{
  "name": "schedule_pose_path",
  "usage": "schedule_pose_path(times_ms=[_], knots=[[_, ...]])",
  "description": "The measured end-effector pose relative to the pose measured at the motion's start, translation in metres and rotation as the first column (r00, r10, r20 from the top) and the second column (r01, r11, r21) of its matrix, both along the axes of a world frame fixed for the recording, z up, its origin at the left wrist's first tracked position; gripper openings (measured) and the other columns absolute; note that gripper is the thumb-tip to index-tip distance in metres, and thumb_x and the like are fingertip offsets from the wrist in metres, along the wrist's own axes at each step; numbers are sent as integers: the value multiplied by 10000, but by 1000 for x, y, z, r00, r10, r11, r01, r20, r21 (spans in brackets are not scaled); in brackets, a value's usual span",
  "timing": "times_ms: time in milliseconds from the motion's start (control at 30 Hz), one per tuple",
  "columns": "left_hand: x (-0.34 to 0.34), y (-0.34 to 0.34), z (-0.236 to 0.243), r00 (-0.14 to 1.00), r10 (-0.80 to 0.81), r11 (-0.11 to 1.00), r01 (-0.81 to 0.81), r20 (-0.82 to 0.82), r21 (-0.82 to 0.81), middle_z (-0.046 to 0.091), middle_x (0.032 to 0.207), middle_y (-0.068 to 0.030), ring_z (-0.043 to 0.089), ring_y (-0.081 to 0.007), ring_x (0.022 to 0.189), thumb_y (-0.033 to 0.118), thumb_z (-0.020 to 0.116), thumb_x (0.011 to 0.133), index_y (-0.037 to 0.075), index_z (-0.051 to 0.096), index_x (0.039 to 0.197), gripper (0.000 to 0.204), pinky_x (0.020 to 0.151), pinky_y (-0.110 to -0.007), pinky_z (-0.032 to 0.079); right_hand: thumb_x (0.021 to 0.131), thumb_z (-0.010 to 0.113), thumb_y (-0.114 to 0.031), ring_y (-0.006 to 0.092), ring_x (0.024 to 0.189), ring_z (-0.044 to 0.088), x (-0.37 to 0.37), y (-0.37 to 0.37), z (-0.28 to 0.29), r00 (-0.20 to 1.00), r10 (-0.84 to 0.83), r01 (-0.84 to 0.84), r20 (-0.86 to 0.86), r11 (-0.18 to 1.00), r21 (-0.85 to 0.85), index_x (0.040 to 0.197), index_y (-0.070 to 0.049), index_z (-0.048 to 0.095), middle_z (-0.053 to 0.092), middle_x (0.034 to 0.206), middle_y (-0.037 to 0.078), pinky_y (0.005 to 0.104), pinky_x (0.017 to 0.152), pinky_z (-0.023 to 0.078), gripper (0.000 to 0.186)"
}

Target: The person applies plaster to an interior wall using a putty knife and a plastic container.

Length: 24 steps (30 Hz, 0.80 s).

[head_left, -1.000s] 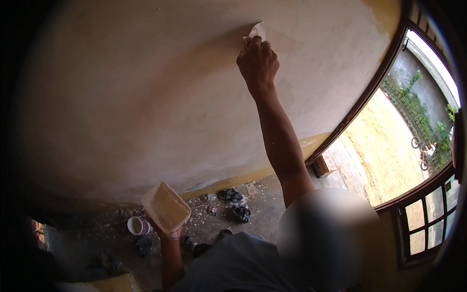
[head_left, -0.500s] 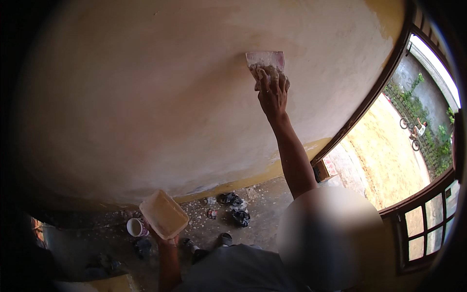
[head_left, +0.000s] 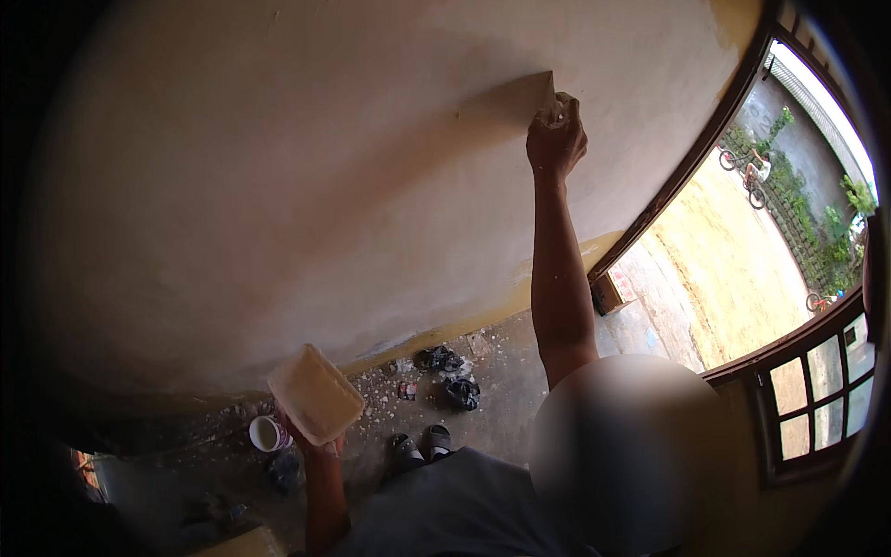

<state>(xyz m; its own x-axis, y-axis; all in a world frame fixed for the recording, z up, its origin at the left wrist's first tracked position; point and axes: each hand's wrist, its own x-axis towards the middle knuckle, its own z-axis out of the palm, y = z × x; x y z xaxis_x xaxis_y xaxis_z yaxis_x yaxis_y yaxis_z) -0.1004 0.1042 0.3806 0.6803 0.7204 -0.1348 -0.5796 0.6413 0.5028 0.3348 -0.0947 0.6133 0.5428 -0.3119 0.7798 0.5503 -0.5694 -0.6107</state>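
My right hand (head_left: 555, 141) is raised high and shut on a wide putty knife (head_left: 520, 98), whose flat blade is pressed against the cream plastered wall (head_left: 278, 167). A smoother, darker smear lies on the wall under the blade. My left hand (head_left: 312, 447) is low near the bottom of the view and grips from below a rectangular pale board (head_left: 316, 394) coated with plaster, held tilted in front of the wall's base.
On the speckled concrete floor lie a small white cup (head_left: 267, 433), dark crumpled bags (head_left: 451, 382) and my sandalled feet (head_left: 419, 444). An open doorway (head_left: 705, 269) at right leads to a sunlit yard; a brown window frame (head_left: 817, 381) stands beside it.
My right hand has slid the putty knife rightward across the wall, and the blade has turned. The board in my left hand has barely shifted.
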Motion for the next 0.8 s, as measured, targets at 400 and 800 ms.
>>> schedule_pose_path(times_ms=[400,800], knots=[[-24,29,8,999,24,989,-17,-45,148,564,1304,-80,591,-295,1147,508,431,962,160,471,1367,535,937,-464,530,803,597,-43,403,968,589,-136,104,-37,917,248,-197,313,963,-185,1133,-34,574,623,1053,194,466,869,483,332],[-28,43,-4,996,-84,987,88,-36,134,547,1321,-67,569,-272,1182,560,401,970,161,451,1382,576,966,-469,509,874,518,-33,362,958,630,-51,18,-55,910,378,-204,-168,763,613,1216,-29,454,613,1101,213,467,835,509,348]])
